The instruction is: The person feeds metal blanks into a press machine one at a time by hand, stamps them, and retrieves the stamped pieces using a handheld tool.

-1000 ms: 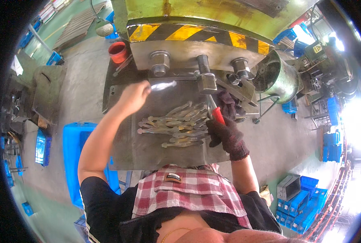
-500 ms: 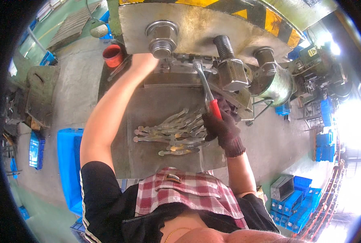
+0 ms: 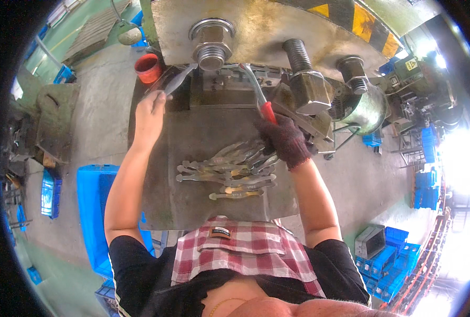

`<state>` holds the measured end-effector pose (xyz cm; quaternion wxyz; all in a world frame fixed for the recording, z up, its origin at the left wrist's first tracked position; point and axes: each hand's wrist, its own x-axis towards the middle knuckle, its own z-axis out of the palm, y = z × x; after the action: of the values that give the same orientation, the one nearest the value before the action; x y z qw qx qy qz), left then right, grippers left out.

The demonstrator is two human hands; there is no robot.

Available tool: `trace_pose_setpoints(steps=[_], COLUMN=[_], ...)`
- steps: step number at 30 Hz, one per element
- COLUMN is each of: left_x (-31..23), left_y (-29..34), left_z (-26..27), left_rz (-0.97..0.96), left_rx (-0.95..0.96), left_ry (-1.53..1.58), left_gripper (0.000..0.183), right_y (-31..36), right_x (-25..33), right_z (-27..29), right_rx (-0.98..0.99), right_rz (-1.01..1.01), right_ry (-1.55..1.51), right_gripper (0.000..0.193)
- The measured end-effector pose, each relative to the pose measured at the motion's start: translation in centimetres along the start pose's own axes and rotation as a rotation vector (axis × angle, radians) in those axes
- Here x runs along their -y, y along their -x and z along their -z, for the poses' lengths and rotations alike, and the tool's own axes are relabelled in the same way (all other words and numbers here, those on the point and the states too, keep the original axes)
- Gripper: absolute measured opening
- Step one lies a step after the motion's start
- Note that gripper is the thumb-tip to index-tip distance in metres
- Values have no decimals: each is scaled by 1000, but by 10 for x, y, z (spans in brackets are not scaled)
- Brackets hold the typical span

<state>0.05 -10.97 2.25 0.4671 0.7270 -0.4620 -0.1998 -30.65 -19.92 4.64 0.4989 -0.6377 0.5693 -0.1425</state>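
Observation:
My bare left hand (image 3: 151,112) is closed on one end of a flat, elongated grey metal piece (image 3: 179,80). It points up and right, towards the left end of the die under the press. My right hand (image 3: 285,138), in a dark knitted glove, grips the red handle of a long metal tool (image 3: 255,84). The tool's far end reaches the die (image 3: 235,82) beneath the heavy press plate. Between my forearms, a loose pile of similar flat metal pieces (image 3: 229,171) lies on the grey metal table (image 3: 192,208).
Large bolts (image 3: 212,45) protrude from the press plate (image 3: 256,26) above the die. A red cup (image 3: 148,68) stands beyond my left hand. A blue bin (image 3: 89,211) is beside my left arm, and stacked blue crates (image 3: 388,264) sit at the lower right.
My left hand has drawn back from the die, down and left, and the metal piece in it now shows. My right hand has moved the red-handled tool up and left.

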Motion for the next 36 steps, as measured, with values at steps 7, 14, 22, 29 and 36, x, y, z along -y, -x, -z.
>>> trace_pose_setpoints(steps=[7,14,22,29,36], left_x=[-2,-12,13,31,4], left_y=[26,21,57,60,28], left_z=[-15,-17,-23,-35,-8], left_rz=[203,216,-260,-243,-181], left_rx=[271,533,576,667,308], left_ry=[384,314,-323,-507,-360], left_gripper=[28,29,33,21,22], right_y=[51,85,87,86,84], right_x=[-21,-22,-32,-36,-39], right_z=[1,-16,1,0,1], right_rx=[145,384,206,215,103], right_rz=[-56,-100,-104,-64,-91], right_ry=[-301,-436,-273,-333,-356], right_gripper=[39,36,34,30,31])
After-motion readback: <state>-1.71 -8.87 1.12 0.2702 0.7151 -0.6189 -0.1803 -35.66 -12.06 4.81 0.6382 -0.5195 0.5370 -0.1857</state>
